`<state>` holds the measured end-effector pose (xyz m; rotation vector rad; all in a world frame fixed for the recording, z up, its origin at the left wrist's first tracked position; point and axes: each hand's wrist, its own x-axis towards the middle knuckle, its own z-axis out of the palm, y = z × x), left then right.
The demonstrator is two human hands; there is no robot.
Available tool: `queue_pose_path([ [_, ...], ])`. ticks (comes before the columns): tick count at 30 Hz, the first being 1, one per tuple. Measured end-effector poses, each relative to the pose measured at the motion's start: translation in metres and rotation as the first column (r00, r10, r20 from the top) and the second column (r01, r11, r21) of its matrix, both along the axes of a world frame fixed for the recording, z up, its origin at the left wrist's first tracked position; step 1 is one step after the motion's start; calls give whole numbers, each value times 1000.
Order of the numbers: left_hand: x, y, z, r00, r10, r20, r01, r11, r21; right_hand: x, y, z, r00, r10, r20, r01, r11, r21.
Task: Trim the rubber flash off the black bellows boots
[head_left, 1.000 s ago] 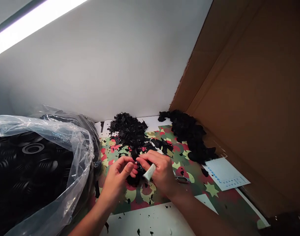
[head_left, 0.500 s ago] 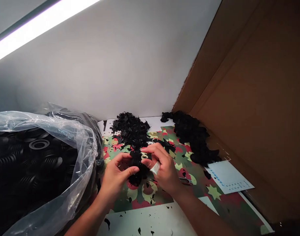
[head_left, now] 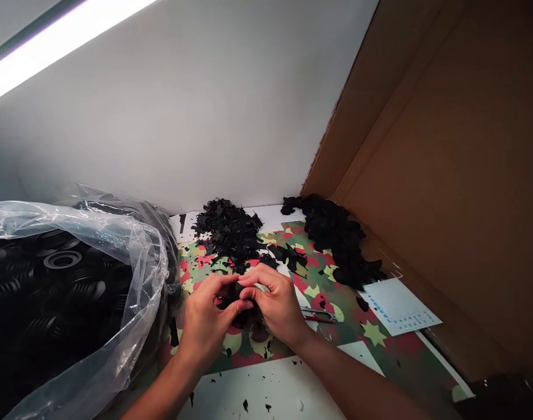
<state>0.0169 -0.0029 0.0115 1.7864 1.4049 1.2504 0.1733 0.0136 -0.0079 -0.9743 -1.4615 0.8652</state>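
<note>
Presently, left hand is pinching a black piece inward of the patterned bench sheet's near edge, while right hand, just rightward, is clamping a pale tool, its long axis pointing leftward.

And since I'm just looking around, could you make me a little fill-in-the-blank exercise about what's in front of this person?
1. The left hand and right hand meet at a small black part; the slim pale strip is in the ____ hand.
2. The clear plastic bag, holding black ribbed parts, stands nearer the ____ hand.
3. On the camouflage-patterned sheet, the pale green shape nearest the flat white card is a ____.

Missing words: right; left; star.
</note>
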Motion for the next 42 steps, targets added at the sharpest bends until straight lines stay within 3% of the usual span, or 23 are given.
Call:
queue_pose_path([
  [9, 11, -8, 5, 1000, 1, -22, 4, 974, 225, -4, 4, 11, 978, -173, 112, 182, 981, -67],
  [15, 11, -8, 1, 996, 12, 94, -33, 975, 222, -8, 9, 9, 973, -187, 132, 203, 972, -117],
  [20, 11, -17, 10, 961, -153, 231, 63, 932, 357, 24, 37, -4, 936, -320, 145, 344, 918, -199],
  [22, 11, -17, 14, 929, -161, 333, 66, 958, 281, 41, 49, -10, 928, -343, 147, 368, 908, -203],
  [25, 10, -10, 14, 891, -63, 449, 43, 998, 55, 53, 56, -12, 948, -278, 158, 305, 933, -190],
  [28, 6, -3, 11, 868, 16, 496, 29, 996, -81, 48, 49, -5, 957, -243, 161, 267, 953, -146],
  [31, 4, -2, 7, 854, 43, 518, 38, 989, -144, 38, 31, 6, 977, -175, 125, 192, 971, -143],
  [33, 4, -3, 5, 851, 43, 523, 54, 984, -168, 32, 17, 14, 999, 12, 53, 0, 976, -219],
  [36, 5, -3, 2, 851, 42, 524, 74, 977, -198, 25, 0, 22, 975, 220, -38, -221, 928, -300],
  [39, 5, -2, 1, 830, 62, 555, 87, 967, -238, 23, -5, 27, 970, 235, -59, -241, 912, -331],
  [42, 5, -1, 1, 756, 80, 649, 127, 956, -265, 24, -4, 30, 958, 253, -138, -286, 898, -333],
])
